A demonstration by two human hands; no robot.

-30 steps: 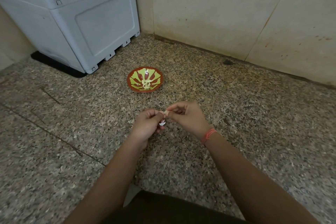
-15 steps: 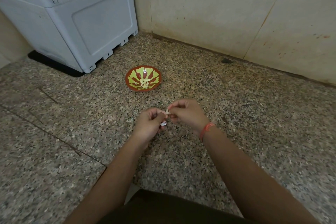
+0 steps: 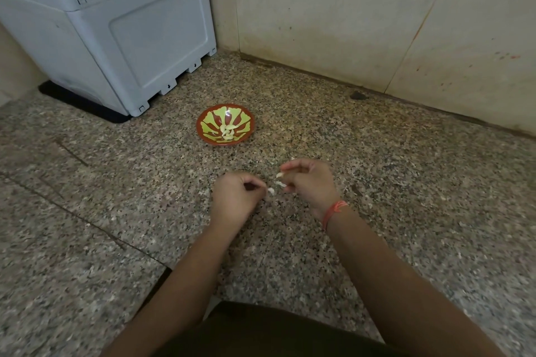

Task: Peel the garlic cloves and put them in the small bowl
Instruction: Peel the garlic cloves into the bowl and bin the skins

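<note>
Garlic clove (image 3: 280, 174) comes free of skin
Our small bowl (image 3: 245, 122) holds peeled cloves (image 3: 227, 132); our left hand (image 3: 235, 200) and right hand (image 3: 311, 182), joined a moment ago, have parted: right fingertips pinch the clove, left pinch a skin scrap (image 3: 271, 190). Dropping it in comes next, we judge.

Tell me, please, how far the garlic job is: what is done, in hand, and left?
Done: several peeled cloves lie in the small bowl. In hand: the right hand pinches a clove, the left hand pinches a pale scrap, probably skin. Left: this clove is not yet in the bowl; whether more cloves wait, the picture does not show.
</note>
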